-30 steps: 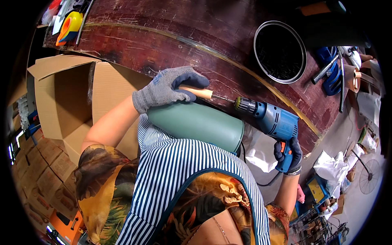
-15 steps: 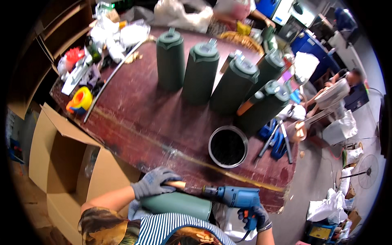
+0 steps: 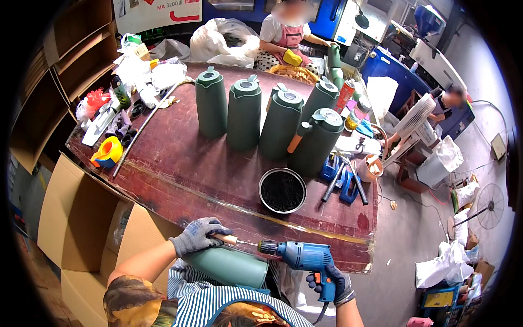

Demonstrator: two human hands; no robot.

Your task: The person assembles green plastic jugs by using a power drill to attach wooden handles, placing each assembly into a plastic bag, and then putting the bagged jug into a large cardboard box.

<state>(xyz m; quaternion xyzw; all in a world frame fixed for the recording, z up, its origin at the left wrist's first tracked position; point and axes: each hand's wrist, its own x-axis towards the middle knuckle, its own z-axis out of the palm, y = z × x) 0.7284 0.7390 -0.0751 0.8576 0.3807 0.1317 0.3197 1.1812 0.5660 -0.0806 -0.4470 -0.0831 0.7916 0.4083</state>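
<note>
My left hand (image 3: 199,236), in a grey glove, is closed round a short wooden handle (image 3: 226,238) just above a green jug (image 3: 235,266) that lies on its side across my lap. In my gloved right hand (image 3: 340,284) is a blue electric drill (image 3: 306,256), its orange trigger under the fingers. The drill's thin bit (image 3: 248,243) points left at the handle's end; whether it is inside the wood I cannot tell. A round metal bowl (image 3: 261,203) of small black pieces, perhaps screws, stands on the table beyond the drill.
Several upright green jugs (image 3: 244,114) stand on the dark red table (image 3: 163,147). Blue-and-black tools (image 3: 348,192) lie right of the bowl. Yellow tape (image 3: 109,151) and bags are at left, an open cardboard box (image 3: 81,218) below. Another person (image 3: 289,38) sits across the table.
The view has shifted, so the person across the table now shows fully. My hands keep the same holds, with the drill still lined up with the wooden handle.
</note>
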